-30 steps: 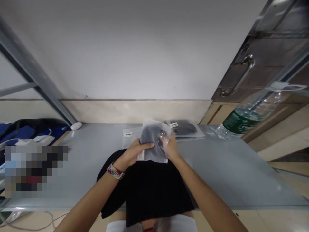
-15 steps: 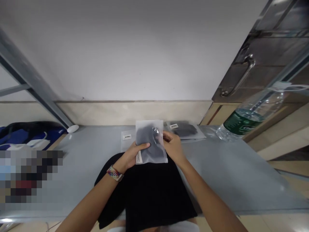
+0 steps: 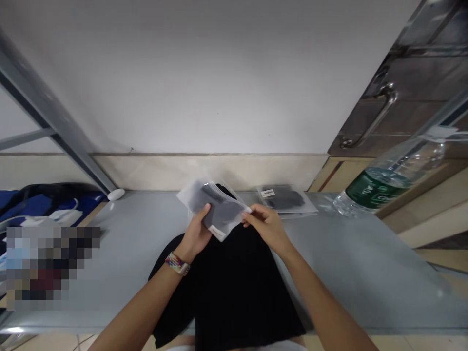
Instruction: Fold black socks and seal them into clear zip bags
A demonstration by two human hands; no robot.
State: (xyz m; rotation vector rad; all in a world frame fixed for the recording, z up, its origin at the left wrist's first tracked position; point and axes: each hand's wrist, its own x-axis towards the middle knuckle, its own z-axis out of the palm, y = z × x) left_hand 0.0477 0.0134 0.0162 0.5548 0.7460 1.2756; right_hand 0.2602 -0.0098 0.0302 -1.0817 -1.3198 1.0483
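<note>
A frosted clear bag (image 3: pixel 219 214) with dark contents and a small white label is held up, tilted, over black cloth (image 3: pixel 234 287). My left hand (image 3: pixel 198 233) grips its lower left side, thumb on top. The fingertips of my right hand (image 3: pixel 266 225) pinch the bag's right corner by its top edge. Behind the bag, part of something black shows at its upper right edge. More bags with dark contents and a label, a small pile (image 3: pixel 287 199), lie on the grey surface (image 3: pixel 343 263) to the right.
A water bottle with a green label (image 3: pixel 382 187) leans at the right. A metal frame post (image 3: pixel 78 151) and a white round piece (image 3: pixel 116 194) stand at the left, near blue fabric and a blurred patch. A white wall rises behind.
The bag has turned clockwise and tilted in my hands. My right hand has moved down from its upper right side to pinch the corner. The view has shifted slightly.
</note>
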